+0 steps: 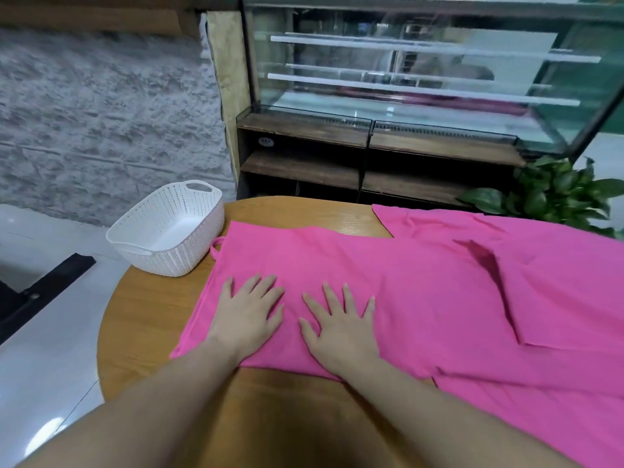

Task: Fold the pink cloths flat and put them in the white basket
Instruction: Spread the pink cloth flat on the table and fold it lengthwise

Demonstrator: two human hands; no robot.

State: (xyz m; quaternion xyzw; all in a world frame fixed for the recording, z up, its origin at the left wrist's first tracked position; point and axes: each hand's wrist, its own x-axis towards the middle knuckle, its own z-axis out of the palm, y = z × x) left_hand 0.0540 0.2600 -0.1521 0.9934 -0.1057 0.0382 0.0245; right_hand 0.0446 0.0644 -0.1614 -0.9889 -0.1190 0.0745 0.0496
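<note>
Hands [244,315] [339,327], two, press pink cloth [388,275]; one basket [167,228].

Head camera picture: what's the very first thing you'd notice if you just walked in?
The big bright pink cloth spread across the round wooden table jumps out first, with the left hand and right hand pressed flat on its near edge. Next, the white woven plastic basket sits at the table's far left edge, with nothing visible inside.

Two pink cloths [337,265] [540,282], one white basket [169,231], two hands [246,312] [341,325], one potted plant [557,194], one wooden counter [152,319].
</note>
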